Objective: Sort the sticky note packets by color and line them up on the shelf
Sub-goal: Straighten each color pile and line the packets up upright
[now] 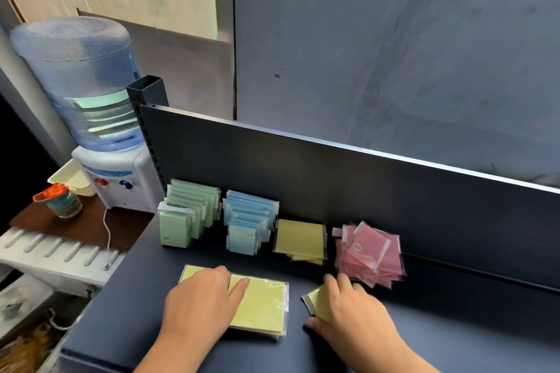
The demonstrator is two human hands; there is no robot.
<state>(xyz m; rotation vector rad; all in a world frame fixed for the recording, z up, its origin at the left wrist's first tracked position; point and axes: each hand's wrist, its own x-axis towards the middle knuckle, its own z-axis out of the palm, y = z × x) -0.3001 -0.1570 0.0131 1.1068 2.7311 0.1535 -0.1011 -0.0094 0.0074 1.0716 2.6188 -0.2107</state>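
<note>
Resting flat, the left hand (202, 300) pressed a yellow stack (263, 306) lying flat at the shelf (454, 327) front. The right hand (348, 309) pinched a tilted yellow packet (318, 303), corner pointing left, beside the pink pile (369, 254).

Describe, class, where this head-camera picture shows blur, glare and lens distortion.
Head view: the right hand and the yellow packet it holds are motion-blurred; glare streaks the shelf's back panel top edge; the wide lens bends that edge and the water bottle.

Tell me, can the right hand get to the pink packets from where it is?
Probably yes: the pink pile lies just beyond the right hand with nothing between, though that hand already grips a yellow packet.
</note>
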